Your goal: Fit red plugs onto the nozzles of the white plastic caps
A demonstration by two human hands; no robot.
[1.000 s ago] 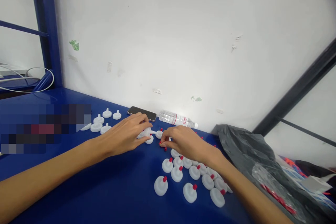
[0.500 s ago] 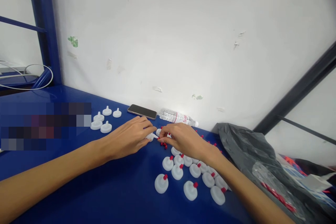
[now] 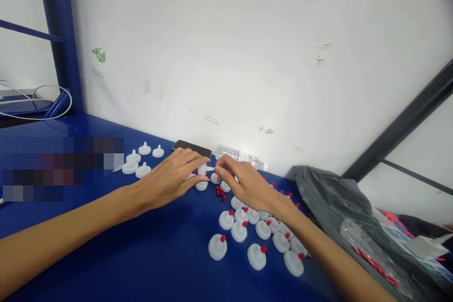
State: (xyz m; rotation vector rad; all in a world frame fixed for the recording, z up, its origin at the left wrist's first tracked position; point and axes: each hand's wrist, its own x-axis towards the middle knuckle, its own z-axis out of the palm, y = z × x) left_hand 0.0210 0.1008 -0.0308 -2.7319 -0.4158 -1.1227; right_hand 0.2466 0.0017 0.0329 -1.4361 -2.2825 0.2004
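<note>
The left hand (image 3: 173,170) clamps a white lid (image 3: 203,169) between thumb and fingers, spout pointing right, above the blue table (image 3: 159,255). The right hand (image 3: 240,177) has its thumb and forefinger pinched on a small red cap, mostly hidden, at the spout's tip. A crooked push could make the cap slip and drop among the loose red caps (image 3: 220,193) below. A loose left grip could let the lid twist, and a low wrist could knock the capped lids (image 3: 217,248).
</note>
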